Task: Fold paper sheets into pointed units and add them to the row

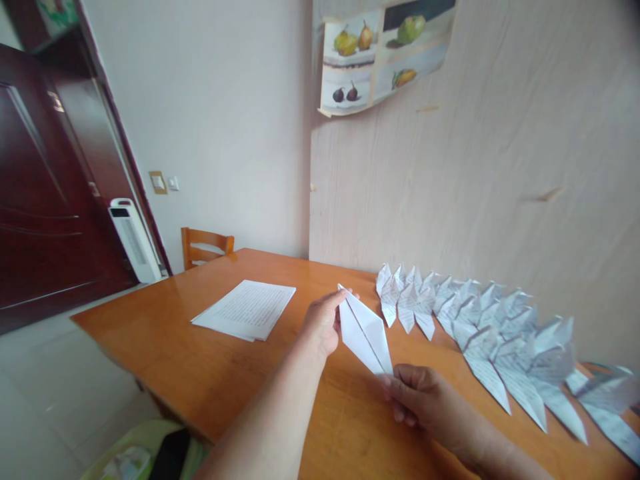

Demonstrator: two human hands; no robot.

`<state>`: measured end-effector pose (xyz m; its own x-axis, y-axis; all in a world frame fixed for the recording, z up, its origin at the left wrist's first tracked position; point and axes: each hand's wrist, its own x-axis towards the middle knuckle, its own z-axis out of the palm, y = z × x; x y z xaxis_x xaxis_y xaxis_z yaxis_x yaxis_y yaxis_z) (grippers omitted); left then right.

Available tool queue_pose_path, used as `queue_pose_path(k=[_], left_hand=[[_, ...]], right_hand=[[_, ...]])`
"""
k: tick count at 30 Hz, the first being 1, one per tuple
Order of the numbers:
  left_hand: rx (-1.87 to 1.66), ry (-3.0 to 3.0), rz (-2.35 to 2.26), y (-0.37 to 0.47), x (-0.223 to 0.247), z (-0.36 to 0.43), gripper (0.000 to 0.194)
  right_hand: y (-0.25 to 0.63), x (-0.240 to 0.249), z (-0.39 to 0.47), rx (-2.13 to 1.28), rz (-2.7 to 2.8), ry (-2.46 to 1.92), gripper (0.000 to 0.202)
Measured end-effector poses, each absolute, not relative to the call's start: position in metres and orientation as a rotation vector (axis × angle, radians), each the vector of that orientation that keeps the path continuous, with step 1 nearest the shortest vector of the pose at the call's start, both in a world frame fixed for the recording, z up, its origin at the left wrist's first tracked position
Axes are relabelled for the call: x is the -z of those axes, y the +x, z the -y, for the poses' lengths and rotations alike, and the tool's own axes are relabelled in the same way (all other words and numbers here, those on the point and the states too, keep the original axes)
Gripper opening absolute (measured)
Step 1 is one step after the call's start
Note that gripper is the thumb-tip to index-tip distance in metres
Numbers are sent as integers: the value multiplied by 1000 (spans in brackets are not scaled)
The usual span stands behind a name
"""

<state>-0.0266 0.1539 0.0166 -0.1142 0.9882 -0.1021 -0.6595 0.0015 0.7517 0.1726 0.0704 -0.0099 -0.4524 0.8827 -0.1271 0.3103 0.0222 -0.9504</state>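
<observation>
A white sheet folded into a long kite shape [366,333] is held up over the wooden table [165,353], a crease running down its middle. My left hand [325,320] pinches its upper left tip, thumb on top. Its lower right tip sits between the thumb and fingers of my right hand [413,395]. To the left of my hands lies a stack of printed sheets [245,309]. Several folded paper pieces with print on them [505,347] stand in rows along the right side of the table.
Behind the table's far left edge is a wooden chair [207,245]. A greenish bin [135,453] with a dark object [171,457] at its rim is below the near left edge. A wall borders the table's far side.
</observation>
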Motion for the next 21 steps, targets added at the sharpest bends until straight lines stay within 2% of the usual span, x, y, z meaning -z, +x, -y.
queue_pose_path(k=[16, 21], left_hand=[[-1551, 489, -786, -37, -23, -151, 17], [-1444, 498, -745, -34, -26, -149, 35]], right_hand=[[175, 7, -70, -1506, 1789, -1198, 43], [174, 3, -69, -1490, 1764, -1147, 43]])
